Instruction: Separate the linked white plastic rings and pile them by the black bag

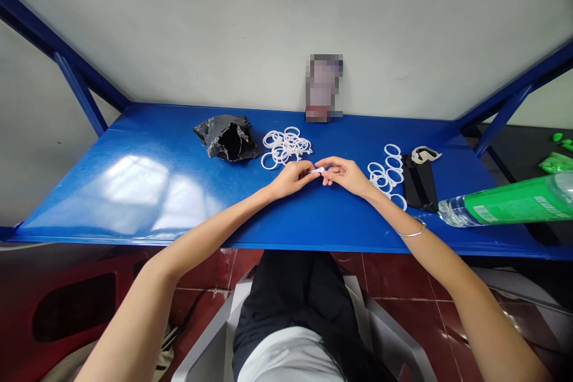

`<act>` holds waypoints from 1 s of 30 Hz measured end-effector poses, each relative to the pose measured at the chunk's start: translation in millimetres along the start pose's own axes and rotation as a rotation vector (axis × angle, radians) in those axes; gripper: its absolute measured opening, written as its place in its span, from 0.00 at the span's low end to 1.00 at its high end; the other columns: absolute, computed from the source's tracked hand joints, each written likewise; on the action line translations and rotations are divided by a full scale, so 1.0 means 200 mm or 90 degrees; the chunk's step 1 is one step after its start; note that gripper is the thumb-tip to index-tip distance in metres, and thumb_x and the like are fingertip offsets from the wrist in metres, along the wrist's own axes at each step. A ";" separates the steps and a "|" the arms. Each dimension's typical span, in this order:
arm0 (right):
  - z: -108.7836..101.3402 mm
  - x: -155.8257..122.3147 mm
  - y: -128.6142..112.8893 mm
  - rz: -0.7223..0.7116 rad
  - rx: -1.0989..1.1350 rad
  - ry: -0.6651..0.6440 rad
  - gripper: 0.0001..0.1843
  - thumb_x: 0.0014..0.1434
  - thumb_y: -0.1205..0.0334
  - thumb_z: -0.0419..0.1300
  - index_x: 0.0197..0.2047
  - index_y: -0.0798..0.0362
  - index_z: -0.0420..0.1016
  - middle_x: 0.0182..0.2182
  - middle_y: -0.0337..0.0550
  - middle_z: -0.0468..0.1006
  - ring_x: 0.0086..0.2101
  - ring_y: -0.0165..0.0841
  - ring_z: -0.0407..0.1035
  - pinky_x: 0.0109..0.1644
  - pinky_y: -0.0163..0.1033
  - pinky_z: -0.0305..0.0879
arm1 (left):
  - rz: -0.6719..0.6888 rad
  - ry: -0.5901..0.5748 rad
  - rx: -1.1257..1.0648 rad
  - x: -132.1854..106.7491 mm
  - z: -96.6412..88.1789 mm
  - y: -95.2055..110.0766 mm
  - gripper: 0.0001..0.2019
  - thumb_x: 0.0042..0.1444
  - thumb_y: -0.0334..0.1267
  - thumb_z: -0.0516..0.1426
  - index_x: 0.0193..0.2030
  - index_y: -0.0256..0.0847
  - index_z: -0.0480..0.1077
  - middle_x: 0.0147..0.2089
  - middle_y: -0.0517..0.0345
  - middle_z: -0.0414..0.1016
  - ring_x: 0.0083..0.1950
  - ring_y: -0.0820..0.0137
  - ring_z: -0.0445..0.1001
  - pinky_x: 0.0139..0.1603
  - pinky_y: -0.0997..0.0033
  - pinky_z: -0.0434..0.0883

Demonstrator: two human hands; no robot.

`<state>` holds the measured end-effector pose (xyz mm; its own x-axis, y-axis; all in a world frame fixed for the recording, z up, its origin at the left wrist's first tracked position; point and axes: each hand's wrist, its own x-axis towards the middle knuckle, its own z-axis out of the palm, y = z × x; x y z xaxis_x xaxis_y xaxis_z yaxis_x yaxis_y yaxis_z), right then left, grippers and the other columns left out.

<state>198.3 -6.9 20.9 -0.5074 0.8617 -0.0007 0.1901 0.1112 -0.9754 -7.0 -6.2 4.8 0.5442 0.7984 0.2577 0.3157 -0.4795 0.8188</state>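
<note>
Over the middle of the blue table, my left hand (293,178) and my right hand (344,175) meet fingertip to fingertip. Both are closed in a pinch on one white plastic ring (317,171), seen nearly edge-on and partly covered by the fingers. Just behind my left hand lies a heap of similar white rings (286,144). A smaller, looser group of white rings (394,162) spreads out to the right of my right hand. A bangle circles my right forearm.
A torn black plastic bag (226,138) gapes at the back left. Against the wall leans a blurred phone-like object (323,88). On the right are a black pouch (418,182), a tape roll (425,155) and a green-labelled bottle (514,200). The blue table (277,224) has slanted side bars.
</note>
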 end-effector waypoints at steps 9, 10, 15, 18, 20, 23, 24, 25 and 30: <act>0.01 0.00 0.00 0.016 -0.057 0.017 0.20 0.57 0.45 0.61 0.39 0.54 0.72 0.27 0.39 0.75 0.22 0.28 0.70 0.27 0.34 0.66 | -0.094 -0.061 -0.102 0.00 0.00 0.02 0.23 0.62 0.56 0.50 0.32 0.35 0.67 0.25 0.59 0.70 0.24 0.77 0.65 0.28 0.77 0.61; 0.01 0.00 0.00 0.014 -0.060 0.014 0.19 0.58 0.44 0.61 0.38 0.54 0.71 0.26 0.39 0.75 0.22 0.27 0.70 0.27 0.33 0.65 | -0.101 -0.073 -0.109 0.00 -0.01 0.03 0.23 0.62 0.56 0.50 0.32 0.35 0.67 0.25 0.59 0.70 0.24 0.77 0.65 0.27 0.77 0.60; 0.01 0.01 0.02 0.009 -0.055 -0.017 0.19 0.61 0.44 0.58 0.36 0.53 0.67 0.25 0.34 0.71 0.19 0.23 0.63 0.25 0.31 0.59 | -0.120 -0.111 -0.151 0.00 -0.02 0.05 0.24 0.62 0.58 0.49 0.31 0.35 0.66 0.24 0.61 0.67 0.24 0.78 0.63 0.28 0.77 0.59; 0.01 0.02 0.03 0.017 -0.035 -0.031 0.19 0.61 0.43 0.57 0.37 0.52 0.65 0.24 0.33 0.69 0.18 0.21 0.60 0.23 0.30 0.55 | -0.124 -0.119 -0.207 0.00 -0.02 0.04 0.25 0.61 0.59 0.49 0.31 0.35 0.65 0.22 0.64 0.62 0.23 0.79 0.60 0.28 0.76 0.58; 0.01 0.03 0.03 0.024 -0.007 -0.042 0.20 0.60 0.42 0.58 0.37 0.53 0.65 0.24 0.32 0.68 0.18 0.21 0.59 0.23 0.30 0.54 | -0.131 -0.121 -0.241 0.00 -0.02 0.02 0.25 0.61 0.60 0.50 0.31 0.36 0.65 0.21 0.66 0.59 0.22 0.79 0.57 0.26 0.76 0.56; 0.00 0.04 0.02 0.037 0.051 -0.062 0.22 0.58 0.41 0.60 0.39 0.54 0.67 0.25 0.33 0.68 0.20 0.21 0.59 0.24 0.30 0.54 | -0.143 -0.101 -0.294 0.02 -0.01 -0.01 0.25 0.58 0.61 0.53 0.31 0.36 0.64 0.21 0.66 0.58 0.22 0.79 0.56 0.26 0.77 0.53; -0.01 0.04 0.02 0.042 0.072 -0.068 0.22 0.58 0.41 0.61 0.39 0.54 0.67 0.25 0.33 0.68 0.20 0.21 0.58 0.24 0.30 0.52 | -0.144 -0.091 -0.310 0.02 -0.01 -0.01 0.25 0.56 0.61 0.54 0.30 0.37 0.63 0.21 0.66 0.59 0.22 0.79 0.56 0.26 0.76 0.53; -0.01 0.04 0.02 0.048 0.090 -0.075 0.22 0.58 0.41 0.60 0.39 0.54 0.68 0.25 0.33 0.67 0.20 0.21 0.57 0.24 0.31 0.51 | -0.146 -0.082 -0.322 0.02 -0.01 -0.01 0.25 0.56 0.62 0.54 0.29 0.37 0.62 0.21 0.66 0.59 0.22 0.79 0.56 0.26 0.76 0.53; -0.02 0.05 0.01 0.079 0.126 -0.122 0.22 0.59 0.42 0.60 0.32 0.55 0.68 0.22 0.32 0.60 0.20 0.21 0.50 0.23 0.31 0.44 | -0.158 -0.099 -0.342 0.03 -0.01 0.03 0.26 0.54 0.62 0.55 0.26 0.38 0.61 0.20 0.65 0.58 0.23 0.78 0.58 0.28 0.75 0.55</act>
<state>196.6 4.0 19.7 -0.6439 0.7509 -0.1463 0.1025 -0.1049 -0.9892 -3.4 -2.3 11.8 0.6248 0.7806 -0.0182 0.0338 -0.0038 0.9994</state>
